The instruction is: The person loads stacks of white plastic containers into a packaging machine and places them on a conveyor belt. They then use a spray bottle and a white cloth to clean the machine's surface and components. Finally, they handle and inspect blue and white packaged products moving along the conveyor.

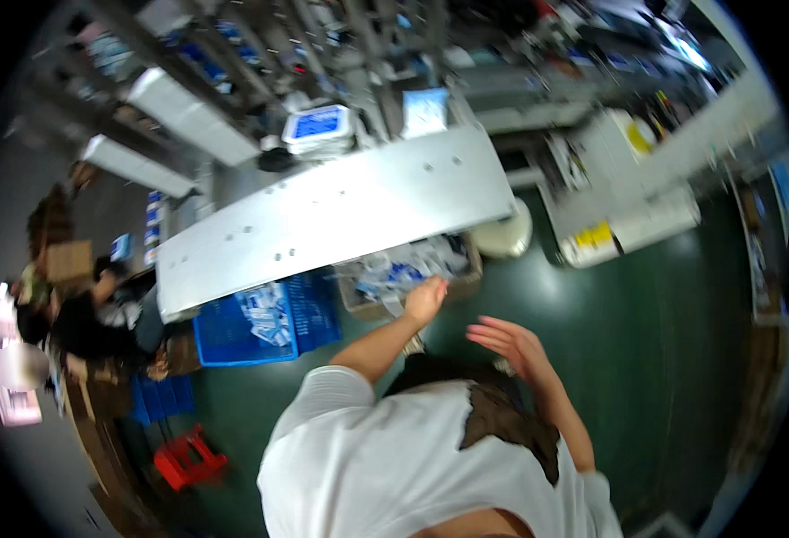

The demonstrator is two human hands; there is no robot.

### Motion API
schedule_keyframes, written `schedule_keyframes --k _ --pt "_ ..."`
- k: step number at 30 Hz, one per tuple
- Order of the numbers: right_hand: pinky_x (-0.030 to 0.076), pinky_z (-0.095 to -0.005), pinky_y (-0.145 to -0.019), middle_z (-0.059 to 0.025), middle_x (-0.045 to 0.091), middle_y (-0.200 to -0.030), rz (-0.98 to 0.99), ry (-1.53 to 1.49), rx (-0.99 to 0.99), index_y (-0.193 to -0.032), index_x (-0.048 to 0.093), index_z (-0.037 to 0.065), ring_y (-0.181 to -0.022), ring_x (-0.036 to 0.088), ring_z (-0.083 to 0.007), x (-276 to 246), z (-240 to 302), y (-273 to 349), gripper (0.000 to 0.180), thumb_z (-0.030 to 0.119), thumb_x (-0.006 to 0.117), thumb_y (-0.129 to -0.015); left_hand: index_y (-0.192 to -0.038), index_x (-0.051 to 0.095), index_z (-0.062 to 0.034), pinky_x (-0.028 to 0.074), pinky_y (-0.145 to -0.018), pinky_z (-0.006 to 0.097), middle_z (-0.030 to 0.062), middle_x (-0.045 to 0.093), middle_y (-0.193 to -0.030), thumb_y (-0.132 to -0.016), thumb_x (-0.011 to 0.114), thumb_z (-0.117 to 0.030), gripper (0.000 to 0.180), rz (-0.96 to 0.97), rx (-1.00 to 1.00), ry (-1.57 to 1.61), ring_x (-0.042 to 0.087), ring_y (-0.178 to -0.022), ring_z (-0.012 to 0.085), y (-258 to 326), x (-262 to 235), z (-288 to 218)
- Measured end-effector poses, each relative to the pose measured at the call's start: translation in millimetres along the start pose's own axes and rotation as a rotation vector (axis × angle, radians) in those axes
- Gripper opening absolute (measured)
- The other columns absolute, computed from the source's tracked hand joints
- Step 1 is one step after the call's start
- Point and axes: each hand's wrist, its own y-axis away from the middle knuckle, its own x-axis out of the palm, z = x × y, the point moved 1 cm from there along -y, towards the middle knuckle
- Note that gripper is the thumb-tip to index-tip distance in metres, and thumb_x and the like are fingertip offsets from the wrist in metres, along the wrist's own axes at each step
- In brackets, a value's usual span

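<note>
My left hand (425, 299) reaches forward to the front rim of a brown cardboard box (466, 285) that holds several white and blue packets (394, 269). Its fingers look curled, but blur hides whether they hold a packet. My right hand (509, 344) hovers over the green floor just right of the box, palm down and fingers spread, holding nothing. The box sits half under a long grey metal table (341, 211).
A blue plastic crate (233, 336) with more packets stands left of the box. A round white bucket (507, 235) and a white machine (628, 206) are to the right. Another person (90, 318) crouches at far left, near a red stool (188, 459).
</note>
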Motion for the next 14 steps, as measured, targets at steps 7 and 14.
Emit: schedule_keyframes --k 7,14 --pt "0.043 -0.0320 -0.094 -0.0132 0.061 -0.112 -0.569 0.450 -0.054 -0.120 0.053 -0.003 -0.107 0.057 -0.0201 -159 40 163 0.037 0.013 0.060 -0.087 -0.148 -0.001 -0.0186 0.042 -0.096 0.051 0.0199 -0.009 -0.151 -0.076 0.054 -0.067 0.102 0.472 -0.632 -0.465 0.027 -0.133 0.0431 -49 48 -6" --pt "0.047 -0.0277 -0.083 -0.0079 0.060 -0.108 -0.920 0.370 -0.240 -0.089 0.051 0.005 -0.095 0.056 -0.0124 -301 77 351 0.013 0.006 0.063 -0.085 -0.127 0.053 -0.0107 0.032 -0.106 0.038 0.0221 0.053 -0.125 -0.081 0.057 -0.045 0.058 0.395 -0.098 -0.177 0.045 -0.125 0.0281 -93 214 -108"
